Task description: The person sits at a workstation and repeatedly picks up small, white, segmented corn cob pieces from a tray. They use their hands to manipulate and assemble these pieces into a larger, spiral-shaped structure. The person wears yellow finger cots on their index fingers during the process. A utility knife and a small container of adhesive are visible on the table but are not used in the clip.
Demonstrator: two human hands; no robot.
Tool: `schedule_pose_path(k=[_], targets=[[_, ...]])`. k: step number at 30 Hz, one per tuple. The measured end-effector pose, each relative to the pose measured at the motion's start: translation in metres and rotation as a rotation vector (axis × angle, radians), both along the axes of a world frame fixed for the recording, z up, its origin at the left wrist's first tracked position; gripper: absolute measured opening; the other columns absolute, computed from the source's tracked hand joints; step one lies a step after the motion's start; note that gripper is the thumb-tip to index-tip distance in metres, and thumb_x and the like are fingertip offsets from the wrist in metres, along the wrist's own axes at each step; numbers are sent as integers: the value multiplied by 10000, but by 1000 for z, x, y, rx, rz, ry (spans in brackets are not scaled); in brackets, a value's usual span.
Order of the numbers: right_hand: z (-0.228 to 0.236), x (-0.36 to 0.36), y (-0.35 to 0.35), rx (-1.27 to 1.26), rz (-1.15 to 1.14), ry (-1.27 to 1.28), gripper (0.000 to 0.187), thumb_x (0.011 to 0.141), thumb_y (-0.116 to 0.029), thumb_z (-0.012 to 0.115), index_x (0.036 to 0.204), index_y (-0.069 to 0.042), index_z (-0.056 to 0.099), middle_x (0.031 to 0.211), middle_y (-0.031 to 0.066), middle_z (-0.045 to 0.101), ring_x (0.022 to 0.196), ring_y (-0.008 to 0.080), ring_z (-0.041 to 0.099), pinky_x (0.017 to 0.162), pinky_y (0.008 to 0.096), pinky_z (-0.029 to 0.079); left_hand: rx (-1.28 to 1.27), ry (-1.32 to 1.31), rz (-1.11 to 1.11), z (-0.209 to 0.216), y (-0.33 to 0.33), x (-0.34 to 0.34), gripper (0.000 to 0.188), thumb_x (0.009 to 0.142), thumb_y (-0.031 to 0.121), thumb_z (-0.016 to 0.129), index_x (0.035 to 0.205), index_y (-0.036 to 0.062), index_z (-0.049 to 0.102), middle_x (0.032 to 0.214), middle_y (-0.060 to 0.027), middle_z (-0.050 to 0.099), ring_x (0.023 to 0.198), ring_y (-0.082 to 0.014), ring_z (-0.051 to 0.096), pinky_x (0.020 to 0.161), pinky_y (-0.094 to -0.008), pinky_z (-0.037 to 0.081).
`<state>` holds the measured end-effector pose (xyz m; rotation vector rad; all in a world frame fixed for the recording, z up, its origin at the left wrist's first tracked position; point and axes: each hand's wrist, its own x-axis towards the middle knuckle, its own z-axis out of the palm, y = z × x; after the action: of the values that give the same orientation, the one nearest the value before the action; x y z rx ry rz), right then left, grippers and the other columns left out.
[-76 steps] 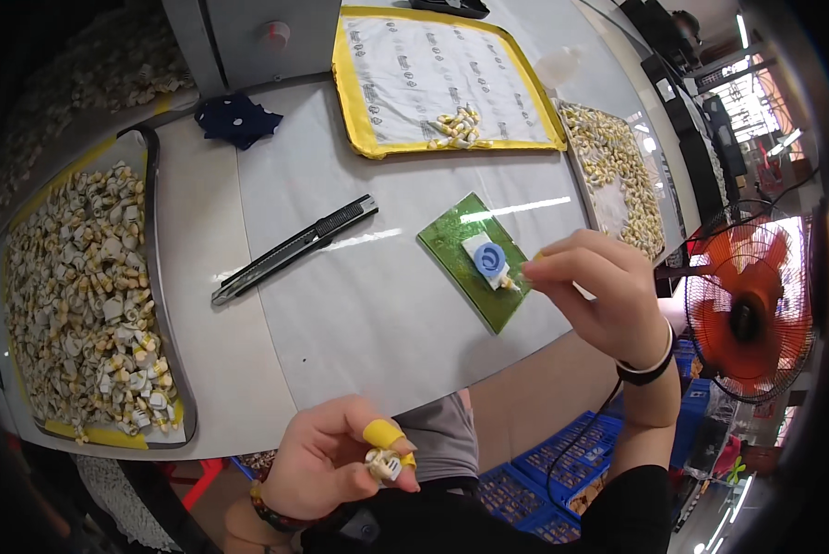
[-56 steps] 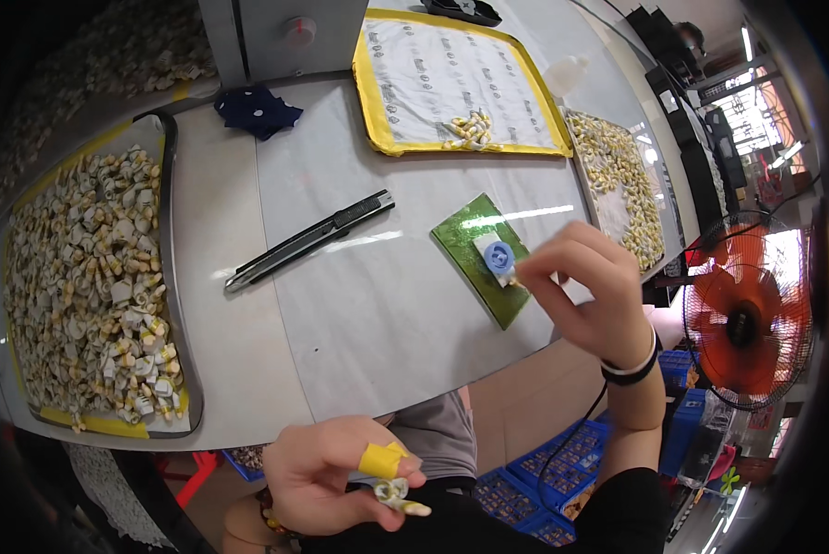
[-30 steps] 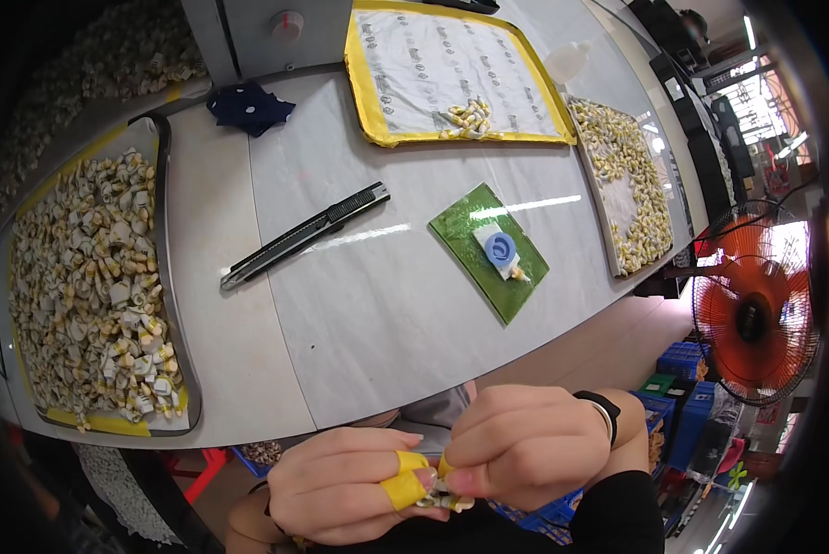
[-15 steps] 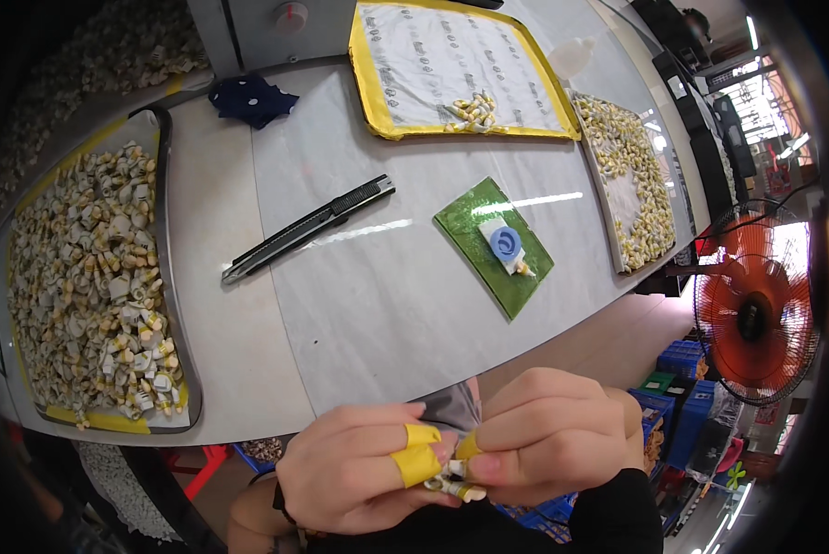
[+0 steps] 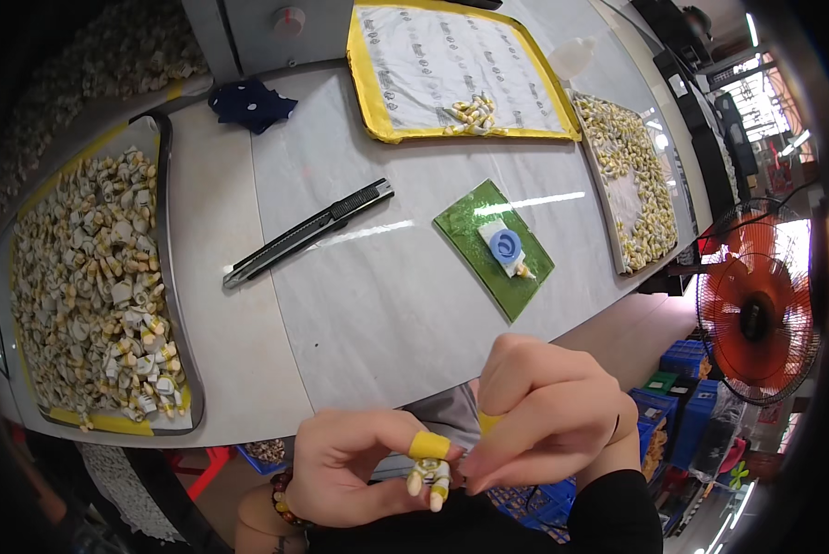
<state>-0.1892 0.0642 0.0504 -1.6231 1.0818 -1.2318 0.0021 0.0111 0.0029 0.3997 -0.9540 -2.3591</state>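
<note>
My left hand (image 5: 359, 462), yellow tape round a fingertip, pinches a small white-and-yellow figurine part (image 5: 427, 482) with two leg-like ends pointing down toward me. Close beside it, my right hand (image 5: 548, 415) is closed, thumb against finger at the part's right side; whatever lies between those fingertips is too small to make out. Both hands are held off the table's near edge. On the table ahead, a green square mat (image 5: 474, 220) carries a round blue piece (image 5: 505, 246) on a white pad. A black utility knife (image 5: 313, 231) lies left of the mat.
At left stands a tray (image 5: 182, 346) heaped with similar small parts. A yellow-rimmed cloth-lined tray (image 5: 370, 102) holds a small pile at the back; another tray (image 5: 608, 208) of parts sits at right. A dark blue cloth (image 5: 251, 103) lies behind the knife. An orange fan (image 5: 754, 314) stands beyond the table.
My hands have drawn slightly apart and turned. The figurine part, mostly covered before, now shows in my left fingers. My right hand has lifted a little. Things on the table stay put.
</note>
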Motion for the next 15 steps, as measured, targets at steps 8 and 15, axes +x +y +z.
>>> schedule_pose_path(k=[8,15], targets=[[-6,2,-2,53,194,9,129,771,-91,732,856,-38,651,803,40,529,707,198,520,579,295,411,-184,-18,-244,-5,-10,5,146,778,50,726,884,-14,646,788,-73,672,732,-131,640,674,-226,474],[-4,4,-5,29,291,74,132,790,-108,719,876,-42,643,808,42,531,718,203,522,585,294,409,-337,-99,-245,1,-10,14,172,756,102,754,874,31,651,776,-72,657,682,-178,642,597,-242,475]])
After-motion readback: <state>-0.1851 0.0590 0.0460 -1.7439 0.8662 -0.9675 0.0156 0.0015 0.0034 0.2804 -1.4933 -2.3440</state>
